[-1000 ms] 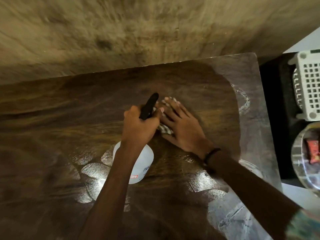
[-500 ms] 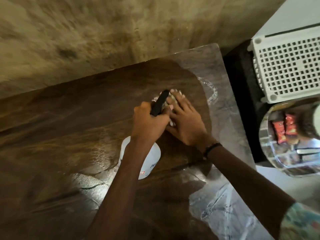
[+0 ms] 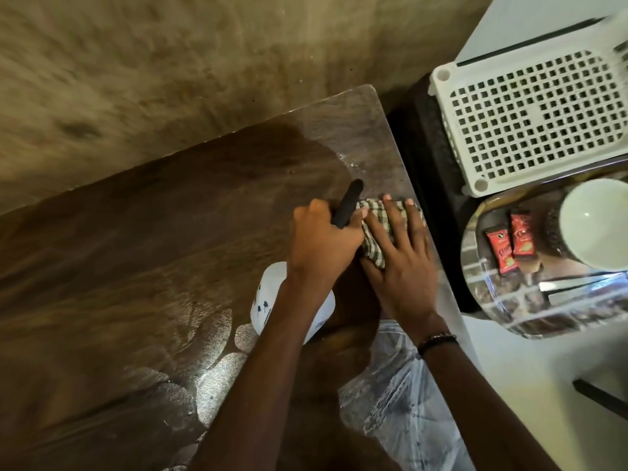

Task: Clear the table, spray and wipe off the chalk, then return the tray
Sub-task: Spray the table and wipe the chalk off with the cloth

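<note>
My left hand [image 3: 323, 243] grips the black trigger head of a white spray bottle [image 3: 268, 304], which stands above the dark wooden table [image 3: 136, 249]. Just to its right, my right hand [image 3: 401, 263] lies flat with straight fingers on a checked cloth [image 3: 373, 229], pressing it onto the table close to the right edge. White chalk smears [image 3: 397, 396] remain on the near right part of the table, and fainter marks show near the far right corner. The round shiny tray [image 3: 482, 300] sits off the table at the right, carrying two red packets [image 3: 509, 243] and a white bowl [image 3: 594, 222].
A white perforated plastic basket [image 3: 530, 120] lies on a dark surface beyond the tray. A rough tan wall [image 3: 170, 79] runs along the table's far side. Wet patches shine on the near middle of the table.
Both hands, with the cloth and the bottle, have slid rightward across the table toward its right edge. The view has swung right, bringing more of the tray and basket into sight.
</note>
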